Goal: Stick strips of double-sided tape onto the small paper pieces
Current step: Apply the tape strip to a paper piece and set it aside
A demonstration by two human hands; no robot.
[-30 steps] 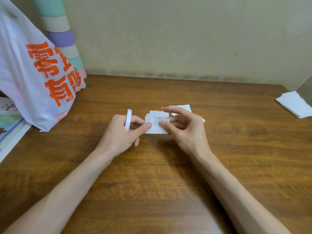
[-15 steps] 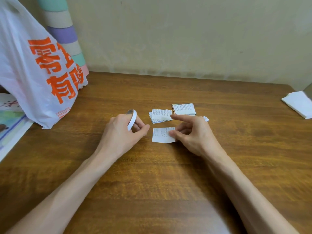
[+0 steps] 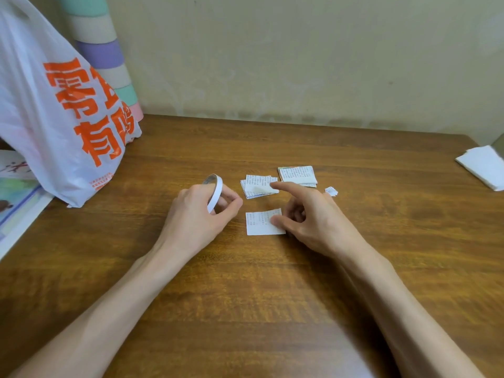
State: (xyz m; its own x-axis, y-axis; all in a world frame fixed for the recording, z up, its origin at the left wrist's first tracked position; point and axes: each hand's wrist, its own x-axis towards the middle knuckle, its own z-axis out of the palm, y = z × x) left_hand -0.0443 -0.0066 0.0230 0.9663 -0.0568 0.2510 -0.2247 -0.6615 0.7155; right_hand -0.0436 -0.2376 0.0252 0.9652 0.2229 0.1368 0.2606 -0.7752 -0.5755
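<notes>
Paper piece is lying flat on the table, nearer than two printed stacks, showing no strip. Right grip, loosely open, is pressing its right edge with the thumb. Left grip is curling round the tape roll; taping is probably just beginning.

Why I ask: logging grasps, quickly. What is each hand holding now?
Left hand: grips the tape roll.
Right hand: thumb on the single paper piece; pinching or only pressing cannot be told.
</notes>
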